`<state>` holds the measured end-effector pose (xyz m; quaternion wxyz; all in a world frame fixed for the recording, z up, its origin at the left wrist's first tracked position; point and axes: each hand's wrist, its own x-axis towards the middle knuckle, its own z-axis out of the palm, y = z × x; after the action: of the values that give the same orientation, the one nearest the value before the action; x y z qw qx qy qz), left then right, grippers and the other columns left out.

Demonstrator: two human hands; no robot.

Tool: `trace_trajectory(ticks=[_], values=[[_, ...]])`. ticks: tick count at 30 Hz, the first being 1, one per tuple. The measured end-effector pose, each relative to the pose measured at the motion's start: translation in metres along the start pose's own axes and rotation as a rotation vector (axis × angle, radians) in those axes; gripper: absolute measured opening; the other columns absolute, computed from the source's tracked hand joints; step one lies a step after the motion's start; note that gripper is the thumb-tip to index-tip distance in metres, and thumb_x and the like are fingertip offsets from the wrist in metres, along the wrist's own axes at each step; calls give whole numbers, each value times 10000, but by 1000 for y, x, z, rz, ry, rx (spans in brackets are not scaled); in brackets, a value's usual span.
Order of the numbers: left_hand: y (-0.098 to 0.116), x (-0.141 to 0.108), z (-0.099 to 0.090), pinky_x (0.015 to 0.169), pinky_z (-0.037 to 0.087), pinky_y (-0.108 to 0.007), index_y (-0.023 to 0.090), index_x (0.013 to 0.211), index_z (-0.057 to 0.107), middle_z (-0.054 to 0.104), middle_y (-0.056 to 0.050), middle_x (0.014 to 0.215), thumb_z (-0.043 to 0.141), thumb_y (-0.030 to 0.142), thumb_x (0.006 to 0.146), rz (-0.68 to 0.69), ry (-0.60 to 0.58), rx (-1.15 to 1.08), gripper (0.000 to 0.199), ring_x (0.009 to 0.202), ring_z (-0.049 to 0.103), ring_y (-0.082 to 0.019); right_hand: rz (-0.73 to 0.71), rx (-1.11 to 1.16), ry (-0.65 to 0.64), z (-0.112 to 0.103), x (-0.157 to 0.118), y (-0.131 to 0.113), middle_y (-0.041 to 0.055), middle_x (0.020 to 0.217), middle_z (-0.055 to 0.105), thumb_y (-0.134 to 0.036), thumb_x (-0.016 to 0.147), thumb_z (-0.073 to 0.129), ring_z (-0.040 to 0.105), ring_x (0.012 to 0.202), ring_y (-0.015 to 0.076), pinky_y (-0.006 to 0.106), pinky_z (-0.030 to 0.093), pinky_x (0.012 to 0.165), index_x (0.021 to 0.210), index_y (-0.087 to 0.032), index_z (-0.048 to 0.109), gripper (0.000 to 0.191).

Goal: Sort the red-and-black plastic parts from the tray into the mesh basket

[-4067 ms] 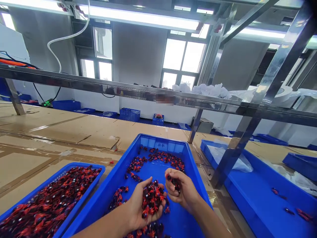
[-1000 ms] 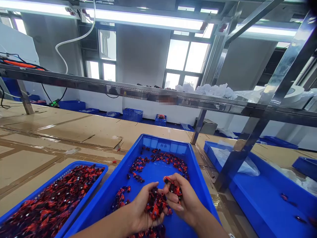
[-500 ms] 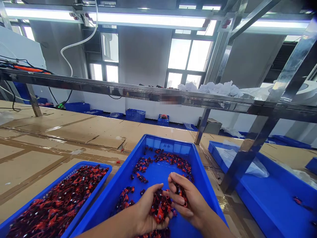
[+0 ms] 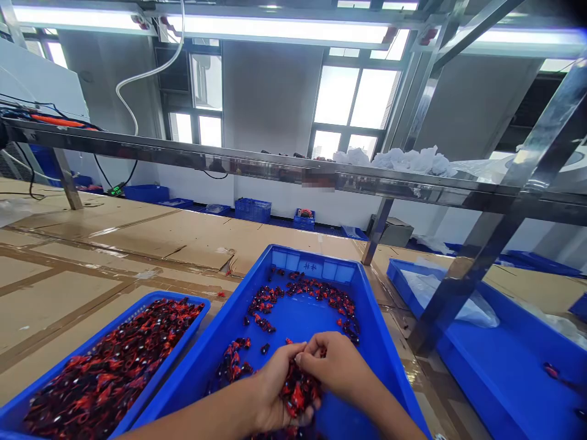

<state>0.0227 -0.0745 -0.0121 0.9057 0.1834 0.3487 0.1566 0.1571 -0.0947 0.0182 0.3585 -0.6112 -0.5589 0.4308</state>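
Resting at the lower left of the frame on the cardboard-covered tabletop [image 4: 50, 305], a blue basket [image 4: 114, 324] is heaped with small red-and-black pieces [image 4: 119, 366], glossy in places and tangled together. To its right, a large blue bin [image 4: 300, 315] is filled only in part: more pieces are scattered along its left side and in an arc near its far end, while a bare patch of floor is left in the middle.

Above that bin, at the lower centre, a cluster of the same pieces [image 4: 298, 394] is cradled in the left hand [image 4: 274, 385], which is cupped palm up with its fingers curled beneath. Just to the right, the right hand [image 4: 337, 366] is bent over the cluster, touching it; its thumb and fingertips are drawn together, and a little red is seen among its fingers, so a few pieces seem to be grasped there. How many cannot be told.

Each piece is judged to be very light and fairly stiff, probably plastic, with thin red parts that may be caught on neighbours. The shiny dark faces may be slippery, so a fingertip pinch across the solid dark body seems better suited than a pull on the thin parts. A loose handful is best supported from below.

At the lower right, a few stray pieces [image 4: 550, 370] are seen in another blue tray [image 4: 499, 373], where a clear plastic bag [image 4: 474, 311] is laid.
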Motion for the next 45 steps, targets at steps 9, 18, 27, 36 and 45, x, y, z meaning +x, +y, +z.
trace_trajectory(ticks=[9, 18, 27, 36, 45], values=[[5, -4, -2, 391, 483, -179, 107, 795, 608, 643, -91, 654, 604, 522, 763, -97, -50, -115, 417, 519, 625, -153, 178, 552, -246, -17, -3, -14, -62, 544, 478, -395, 774, 480, 235, 320, 35, 172, 131, 268, 728, -182, 534, 224], [8, -3, -1, 387, 478, -179, 125, 731, 601, 611, -69, 623, 624, 507, 762, -32, 36, -120, 384, 514, 622, -154, 214, 998, -380, -18, -1, -10, -29, 624, 542, -350, 779, 547, 328, 359, 31, 143, 121, 259, 759, -167, 558, 185], [14, -6, -3, 396, 470, -177, 152, 814, 606, 658, -88, 764, 611, 485, 774, 17, -28, -123, 335, 534, 619, -143, -130, 74, -15, -19, 0, -11, -28, 589, 605, -251, 757, 526, 467, 397, 94, 206, 335, 379, 837, -195, 718, 215], [16, -5, -7, 404, 478, -174, 129, 724, 580, 588, -54, 616, 602, 486, 777, -10, -26, -138, 362, 508, 591, -133, -333, -380, -66, -24, -2, -8, 8, 733, 739, -266, 777, 592, 609, 613, 176, 261, 403, 573, 852, -260, 773, 196], [16, -4, -10, 455, 492, -194, 179, 942, 595, 650, -87, 805, 595, 493, 788, 40, -41, -122, 350, 578, 620, -152, 67, 613, -169, -25, -1, -10, -46, 617, 529, -368, 782, 525, 325, 359, 55, 157, 190, 265, 778, -194, 563, 178]])
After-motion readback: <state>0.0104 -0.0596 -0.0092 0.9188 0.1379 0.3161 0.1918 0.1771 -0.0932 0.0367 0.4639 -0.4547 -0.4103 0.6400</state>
